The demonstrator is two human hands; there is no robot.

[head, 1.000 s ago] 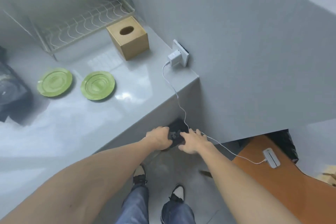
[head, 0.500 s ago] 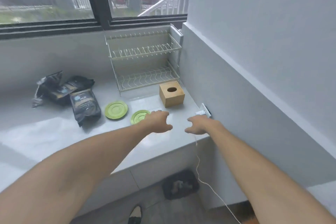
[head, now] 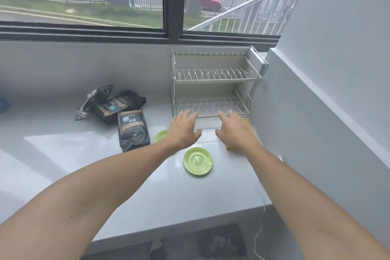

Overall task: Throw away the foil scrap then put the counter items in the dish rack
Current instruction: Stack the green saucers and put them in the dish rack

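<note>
- Green round plastic plate (head: 198,161) lies on the grey counter (head: 63,150), in front of the two-tier wire dish rack (head: 213,88).
- A second green plate (head: 160,135) is partly hidden under the left hand (head: 183,131).
- Both hands, left and right hand (head: 233,131), hover spread and empty before the rack.
- Black foil coffee bags (head: 133,130) lie left of the rack.
- Racking step seems to be starting; next, pinch a plate's rim.

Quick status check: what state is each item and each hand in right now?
Left hand: open, empty.
Right hand: open, empty.
Dish rack: both tiers empty.
Near green plate: flat on counter.
Far green plate: partly hidden by left hand.
Coffee bags: lying on counter.
</note>
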